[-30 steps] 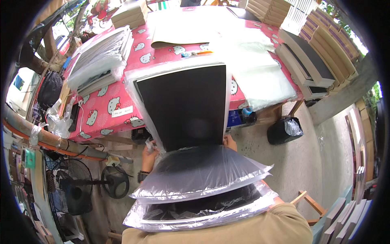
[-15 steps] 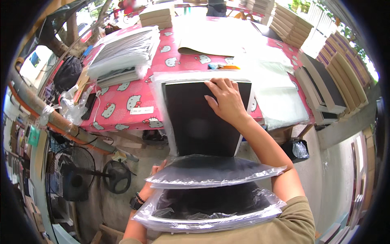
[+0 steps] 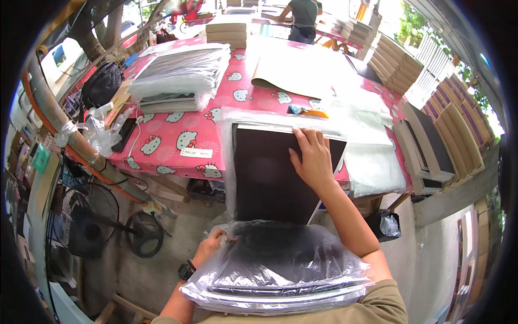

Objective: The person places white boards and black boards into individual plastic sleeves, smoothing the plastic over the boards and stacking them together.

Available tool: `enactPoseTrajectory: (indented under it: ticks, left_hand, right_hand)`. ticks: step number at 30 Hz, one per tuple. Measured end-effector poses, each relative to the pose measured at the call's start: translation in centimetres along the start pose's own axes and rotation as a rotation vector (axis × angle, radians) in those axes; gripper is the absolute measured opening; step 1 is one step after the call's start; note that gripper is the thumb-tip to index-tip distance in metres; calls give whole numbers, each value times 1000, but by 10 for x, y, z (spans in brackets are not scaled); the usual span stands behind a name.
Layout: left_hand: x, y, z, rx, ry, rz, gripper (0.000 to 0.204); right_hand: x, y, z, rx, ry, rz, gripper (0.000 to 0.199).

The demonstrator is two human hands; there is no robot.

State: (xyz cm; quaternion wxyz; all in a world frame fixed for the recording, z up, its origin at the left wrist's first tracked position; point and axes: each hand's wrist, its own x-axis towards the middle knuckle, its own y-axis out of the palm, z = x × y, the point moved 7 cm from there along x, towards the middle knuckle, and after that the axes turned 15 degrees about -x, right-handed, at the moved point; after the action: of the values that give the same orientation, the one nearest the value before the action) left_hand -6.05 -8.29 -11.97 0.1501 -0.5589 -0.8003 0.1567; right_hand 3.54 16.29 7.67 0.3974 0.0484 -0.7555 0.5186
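- Black panel (image 3: 270, 173) lies flat in the head view, far end on the pink patterned table (image 3: 178, 137), near end overhanging the table edge toward the person.
- Change against the earlier head views: a second ago no hand was on the panel; half a second ago the right hand arrived; now the right hand (image 3: 312, 157) rests near the far right corner, palm down, fingers together and extended, gripping nothing.
- Judgement: the panel is now pinned for bagging.
- Left hand (image 3: 211, 249) is at the near left corner, fingers curled and pinched on the clear plastic bag (image 3: 280, 270) bunched in the lap.
- Edges: the panel's far edge sits on a clear plastic sheet (image 3: 367, 156).
- Open room: bare tablecloth lies left of the panel; a stack of wrapped panels (image 3: 181, 75) stands well apart at the far left; a fan (image 3: 89, 218) stands on the floor below.
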Motion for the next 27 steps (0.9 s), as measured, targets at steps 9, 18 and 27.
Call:
enactPoseTrajectory:
  ticks: [9, 18, 27]
  left_hand:
    - [1, 3, -17, -19, -42, -32, 23]
    - [0, 1, -8, -146, 194, -110, 16]
    - [58, -1, 15, -392, 302, -165, 43]
  right_hand:
    - [-10, -47, 15, 86, -74, 89, 40]
    - [-26, -88, -32, 164, 81, 70, 37]
    - [-205, -344, -174, -180, 790, -833, 37]
